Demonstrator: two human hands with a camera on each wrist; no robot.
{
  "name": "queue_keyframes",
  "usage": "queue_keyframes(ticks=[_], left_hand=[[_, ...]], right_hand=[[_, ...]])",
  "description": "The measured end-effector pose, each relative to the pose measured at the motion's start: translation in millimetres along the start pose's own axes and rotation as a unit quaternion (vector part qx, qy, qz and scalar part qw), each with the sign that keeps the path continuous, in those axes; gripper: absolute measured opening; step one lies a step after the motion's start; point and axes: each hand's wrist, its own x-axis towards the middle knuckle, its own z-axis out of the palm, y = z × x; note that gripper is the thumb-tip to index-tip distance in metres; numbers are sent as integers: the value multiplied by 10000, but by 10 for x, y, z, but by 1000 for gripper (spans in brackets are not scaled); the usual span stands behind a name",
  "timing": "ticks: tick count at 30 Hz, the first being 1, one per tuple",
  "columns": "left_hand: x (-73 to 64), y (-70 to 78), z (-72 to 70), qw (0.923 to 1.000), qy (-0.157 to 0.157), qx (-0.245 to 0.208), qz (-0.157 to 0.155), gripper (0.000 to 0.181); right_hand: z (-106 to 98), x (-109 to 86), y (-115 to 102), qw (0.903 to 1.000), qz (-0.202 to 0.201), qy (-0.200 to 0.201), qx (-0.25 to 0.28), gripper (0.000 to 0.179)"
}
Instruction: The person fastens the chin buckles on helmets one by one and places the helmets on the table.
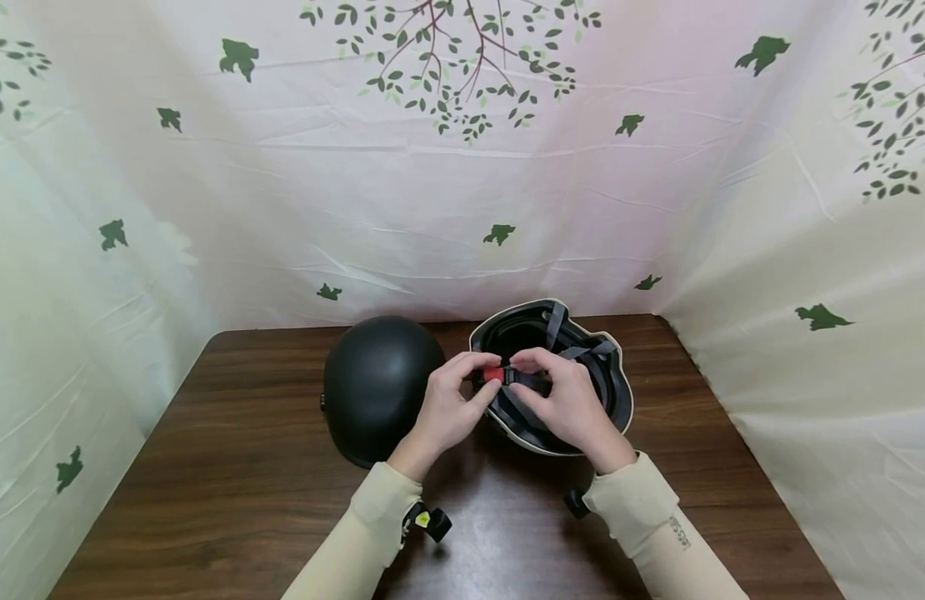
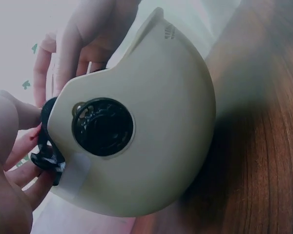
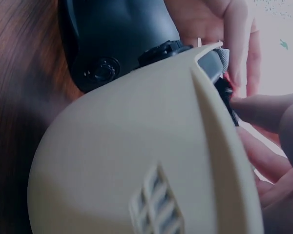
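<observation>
A cream helmet (image 2: 171, 117) lies upside down on the table, its dark padded inside facing up in the head view. Over its opening, my left hand (image 1: 449, 403) pinches the red part of the chin strap buckle (image 1: 494, 374) between thumb and fingers. From the other side my right hand (image 1: 571, 400) pinches the black end of that buckle and its strap. The two buckle parts meet or nearly meet; whether they are locked I cannot tell. To the left a black helmet (image 1: 383, 387) sits dome up, close to my left hand.
The dark wooden table (image 1: 230, 467) runs up to a pale curtain (image 1: 402, 200) with leaf prints behind and at both sides. Grey straps (image 1: 556, 323) lie across the cream helmet's far inside. A wrist camera (image 1: 436, 523) hangs from the left sleeve.
</observation>
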Motion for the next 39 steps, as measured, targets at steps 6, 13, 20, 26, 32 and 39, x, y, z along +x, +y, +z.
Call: queue_keyframes(ticks=[6, 13, 20, 26, 32, 39], left_hand=[[-7, 10, -49, 10000, -20, 24, -42, 25], [-42, 26, -111, 9997, 26, 189, -148, 25], [-117, 39, -134, 9997, -22, 185, -172, 27], [-200, 16, -124, 9988, -256, 324, -267, 31], [-230, 1, -134, 9983, -99, 375, -426, 27], [-239, -8, -143, 9979, 185, 514, -334, 21]], right_hand=[[-23, -23, 55, 9996, -64, -278, 47, 27], [-78, -26, 73, 9982, 7, -595, -20, 20], [-144, -49, 124, 9981, 90, -592, -140, 22], [-229, -94, 180, 9988, 104, -311, -365, 24], [-350, -141, 251, 9979, 317, -81, -564, 24], [-452, -182, 378, 9929, 438, 851, -701, 24]])
